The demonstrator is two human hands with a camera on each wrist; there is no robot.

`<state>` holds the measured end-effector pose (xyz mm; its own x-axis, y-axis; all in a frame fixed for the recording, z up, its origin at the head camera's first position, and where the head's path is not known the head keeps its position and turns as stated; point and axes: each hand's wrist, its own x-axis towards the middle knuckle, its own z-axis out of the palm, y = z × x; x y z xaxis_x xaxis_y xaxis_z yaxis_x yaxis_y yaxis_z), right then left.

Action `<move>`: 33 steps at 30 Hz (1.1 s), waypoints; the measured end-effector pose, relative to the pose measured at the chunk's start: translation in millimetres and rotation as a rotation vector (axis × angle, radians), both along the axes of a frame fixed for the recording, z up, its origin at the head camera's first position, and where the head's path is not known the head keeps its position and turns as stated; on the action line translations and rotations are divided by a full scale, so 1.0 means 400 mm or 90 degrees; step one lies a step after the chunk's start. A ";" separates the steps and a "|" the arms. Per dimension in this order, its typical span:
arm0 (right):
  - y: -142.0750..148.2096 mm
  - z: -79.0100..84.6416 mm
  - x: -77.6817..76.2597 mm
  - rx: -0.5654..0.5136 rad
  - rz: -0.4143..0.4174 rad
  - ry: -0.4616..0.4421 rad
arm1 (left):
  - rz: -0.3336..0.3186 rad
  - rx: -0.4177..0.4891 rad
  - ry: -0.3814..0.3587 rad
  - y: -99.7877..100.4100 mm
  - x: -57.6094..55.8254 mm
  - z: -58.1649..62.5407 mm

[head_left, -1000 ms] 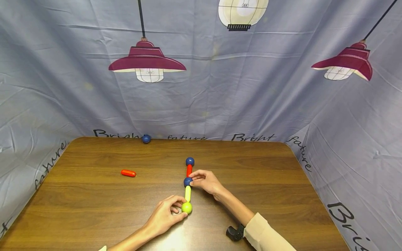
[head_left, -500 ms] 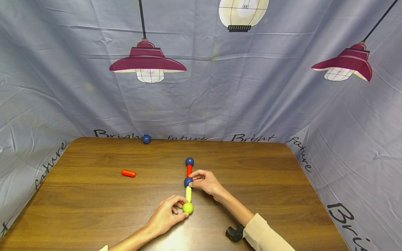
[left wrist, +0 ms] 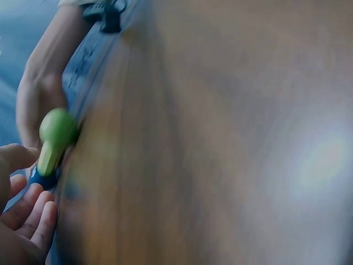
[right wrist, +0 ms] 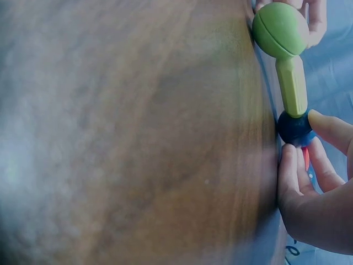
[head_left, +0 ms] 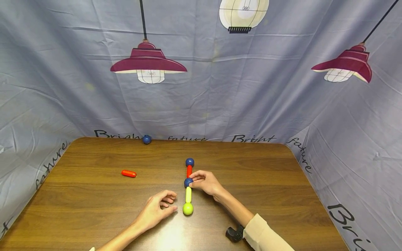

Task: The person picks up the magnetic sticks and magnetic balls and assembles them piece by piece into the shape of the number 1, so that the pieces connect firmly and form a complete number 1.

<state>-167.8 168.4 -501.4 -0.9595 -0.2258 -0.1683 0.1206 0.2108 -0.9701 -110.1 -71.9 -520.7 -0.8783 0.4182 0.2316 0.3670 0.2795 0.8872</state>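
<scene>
A straight chain of toy balls and rods lies on the table, pointing away from me. From far to near it has a blue ball (head_left: 190, 162), a red rod (head_left: 189, 170), a second blue ball (head_left: 188, 182), a yellow-green rod (head_left: 188, 195) and a green ball (head_left: 187, 209). My right hand (head_left: 207, 183) pinches the middle blue ball between thumb and fingers, also plain in the right wrist view. Just left of the green ball, my left hand (head_left: 155, 209) holds nothing; its fingers are loosely bent, with a gap between them and the chain.
A loose red rod (head_left: 128, 173) lies on the wooden table (head_left: 78, 202) to the left. Another blue ball (head_left: 146, 139) sits at the far edge against the curtain (head_left: 201, 104). Beside my right sleeve is a small black object (head_left: 233, 234).
My left hand has let go of the green ball and drawn back to the left. My right hand stays on the middle blue ball, and the chain lies almost as before.
</scene>
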 end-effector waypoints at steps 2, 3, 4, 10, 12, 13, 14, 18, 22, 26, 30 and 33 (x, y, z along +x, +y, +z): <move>0.001 -0.001 0.001 -0.002 0.001 -0.003 | 0.028 -0.006 0.024 -0.021 -0.014 0.003; 0.002 -0.001 0.000 -0.003 0.000 -0.004 | 0.043 -0.012 0.040 -0.034 -0.022 0.005; 0.002 -0.001 0.001 -0.005 0.001 -0.005 | 0.059 -0.024 0.059 -0.047 -0.030 0.008; 0.004 -0.006 0.000 -0.005 0.006 -0.007 | 0.158 -0.129 0.165 -0.144 -0.092 0.031; 0.004 -0.007 0.000 -0.006 0.007 -0.006 | 0.178 -0.167 0.178 -0.179 -0.113 0.039; 0.005 -0.008 0.000 -0.005 0.007 -0.006 | 0.183 -0.185 0.176 -0.195 -0.123 0.043; 0.005 -0.008 0.000 -0.005 0.007 -0.005 | 0.187 -0.202 0.168 -0.211 -0.132 0.048; 0.004 -0.007 0.000 -0.003 0.006 -0.004 | 0.187 -0.256 0.119 -0.263 -0.161 0.062; 0.003 -0.006 -0.001 -0.007 0.006 -0.003 | 0.186 -0.283 0.107 -0.295 -0.179 0.065; 0.003 -0.005 -0.001 -0.005 0.007 -0.001 | 0.181 -0.291 0.125 -0.309 -0.189 0.062; 0.004 -0.005 -0.002 -0.002 0.006 -0.003 | 0.170 -0.307 0.136 -0.315 -0.195 0.058; 0.004 -0.004 -0.003 -0.004 0.005 -0.003 | 0.167 -0.326 0.148 -0.316 -0.199 0.054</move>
<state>-169.0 170.1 -502.8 -0.9572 -0.2338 -0.1707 0.1229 0.2056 -0.9709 -189.6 -198.2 -499.0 -0.9178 0.3037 0.2557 0.3955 0.7558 0.5218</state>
